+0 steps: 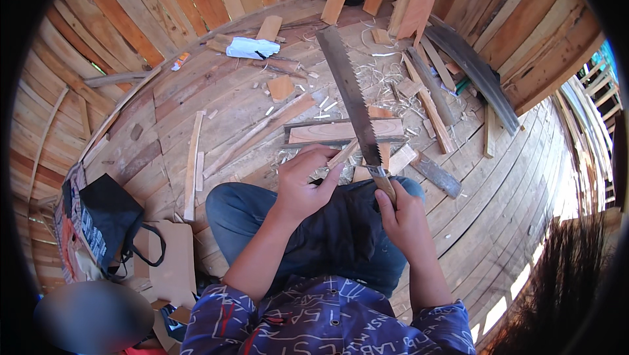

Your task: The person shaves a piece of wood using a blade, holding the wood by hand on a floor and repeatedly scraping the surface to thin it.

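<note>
I sit on a wooden floor with both forearms reaching forward over my lap. My right hand (403, 216) is closed round the wooden handle of a handsaw (352, 89). Its long toothed blade points up and away from me, the teeth toward the right. Between the thumb and fingers of my left hand (301, 181) is a small strip of wood (343, 154), close beside the lower end of the blade. Just beyond lies a short pale board (341, 132) with dark strips along its edges. The blade passes in front of that board.
Offcuts and curled shavings (377, 76) litter the floor ahead. Long sticks (194, 165) lie to the left, a dark plank (475, 70) far right. A black bag (111, 214) and open cardboard box (171, 256) stand at my left. A person's blurred head (95, 319) is lower left.
</note>
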The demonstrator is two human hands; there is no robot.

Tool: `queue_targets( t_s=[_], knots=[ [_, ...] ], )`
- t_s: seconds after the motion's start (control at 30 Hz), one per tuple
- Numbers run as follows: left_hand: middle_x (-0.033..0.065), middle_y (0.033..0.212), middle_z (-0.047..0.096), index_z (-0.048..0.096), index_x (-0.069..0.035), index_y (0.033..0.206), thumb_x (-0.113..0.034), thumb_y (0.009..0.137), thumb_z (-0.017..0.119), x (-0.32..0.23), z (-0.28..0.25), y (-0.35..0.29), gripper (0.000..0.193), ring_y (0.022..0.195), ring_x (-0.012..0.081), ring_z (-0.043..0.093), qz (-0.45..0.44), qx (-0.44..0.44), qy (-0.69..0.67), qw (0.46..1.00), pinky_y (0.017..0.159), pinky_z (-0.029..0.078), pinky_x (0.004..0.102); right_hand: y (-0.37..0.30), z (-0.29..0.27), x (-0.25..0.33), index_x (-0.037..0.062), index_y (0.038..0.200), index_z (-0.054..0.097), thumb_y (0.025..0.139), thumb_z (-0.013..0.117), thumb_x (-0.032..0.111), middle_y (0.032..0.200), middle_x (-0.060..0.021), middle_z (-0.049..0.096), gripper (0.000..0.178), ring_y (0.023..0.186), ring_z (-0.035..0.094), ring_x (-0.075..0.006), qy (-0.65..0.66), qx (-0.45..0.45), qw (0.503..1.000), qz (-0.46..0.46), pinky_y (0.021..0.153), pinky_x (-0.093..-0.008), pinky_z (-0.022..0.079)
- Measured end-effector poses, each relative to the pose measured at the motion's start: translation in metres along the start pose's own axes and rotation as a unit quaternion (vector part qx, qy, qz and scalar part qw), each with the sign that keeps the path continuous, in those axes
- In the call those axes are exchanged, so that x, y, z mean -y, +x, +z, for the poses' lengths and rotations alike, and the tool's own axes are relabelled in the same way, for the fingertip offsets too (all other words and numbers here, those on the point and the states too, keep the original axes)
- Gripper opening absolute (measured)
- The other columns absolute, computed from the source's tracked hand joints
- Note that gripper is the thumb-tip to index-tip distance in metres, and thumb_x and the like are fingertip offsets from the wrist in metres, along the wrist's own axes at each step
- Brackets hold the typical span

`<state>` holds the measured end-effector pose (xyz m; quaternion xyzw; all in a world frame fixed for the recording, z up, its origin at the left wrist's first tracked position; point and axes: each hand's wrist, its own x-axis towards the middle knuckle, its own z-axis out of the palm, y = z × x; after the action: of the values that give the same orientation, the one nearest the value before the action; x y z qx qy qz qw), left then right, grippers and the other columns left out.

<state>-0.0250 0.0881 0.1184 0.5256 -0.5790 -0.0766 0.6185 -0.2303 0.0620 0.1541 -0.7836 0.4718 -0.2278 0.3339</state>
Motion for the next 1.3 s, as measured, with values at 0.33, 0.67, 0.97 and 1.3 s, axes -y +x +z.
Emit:
queue_targets(
  t_s=[0.33, 0.67, 0.97, 1.3],
  knots=[
    [0.0151, 0.1, 0.071, 0.064, 0.003, 0.079, 0.004, 0.075, 0.072, 0.026, 0.009, -0.004, 0.009, 0.097, 0.0315, 0.068, 0.087, 0.006, 0.057, 0.995, 0.092, 0.053, 0.0417, 0.011, -0.005, -0.005, -0.0031, 0.098, 0.059, 0.096, 0.058, 0.021, 0.068, -0.0265, 0.059, 0.024, 0.069, 0.06, -0.0455, -0.074, 0.037, 0.996, 0.014, 0.06, -0.0489, 0.045],
    [0.0147, 0.104, 0.069, 0.062, 0.001, 0.086, 0.004, 0.08, 0.066, 0.182, 0.084, -0.024, 0.008, 0.102, 0.0361, 0.065, -0.022, -0.018, 0.072, 0.997, 0.096, 0.051, 0.0428, 0.129, 0.045, -0.09, -0.0019, 0.089, 0.059, 0.099, 0.05, 0.032, 0.073, -0.0287, 0.061, 0.036, 0.075, 0.061, -0.048, -0.185, 0.098, 0.977, 0.022, 0.067, -0.0557, 0.048],
    [0.0141, 0.085, 0.065, 0.061, -0.002, 0.086, 0.001, 0.076, 0.071, 0.259, 0.12, -0.039, 0.015, 0.085, 0.0342, 0.063, -0.124, -0.008, 0.137, 0.983, 0.087, 0.047, 0.0449, 0.188, 0.096, -0.162, 0.0017, 0.085, 0.062, 0.097, 0.052, 0.034, 0.071, -0.0238, 0.065, 0.036, 0.069, 0.066, -0.0418, -0.265, 0.135, 0.955, 0.003, 0.062, -0.0527, 0.053],
    [0.0108, 0.077, 0.064, 0.06, -0.005, 0.082, -0.002, 0.075, 0.072, 0.279, 0.124, -0.041, 0.014, 0.076, 0.0313, 0.064, -0.127, -0.008, 0.167, 0.978, 0.079, 0.045, 0.0411, 0.192, 0.119, -0.152, 0.003, 0.088, 0.062, 0.097, 0.053, 0.032, 0.071, -0.0218, 0.067, 0.032, 0.068, 0.067, -0.0409, -0.286, 0.142, 0.946, 0.047, 0.063, -0.0506, 0.055]
  ],
)
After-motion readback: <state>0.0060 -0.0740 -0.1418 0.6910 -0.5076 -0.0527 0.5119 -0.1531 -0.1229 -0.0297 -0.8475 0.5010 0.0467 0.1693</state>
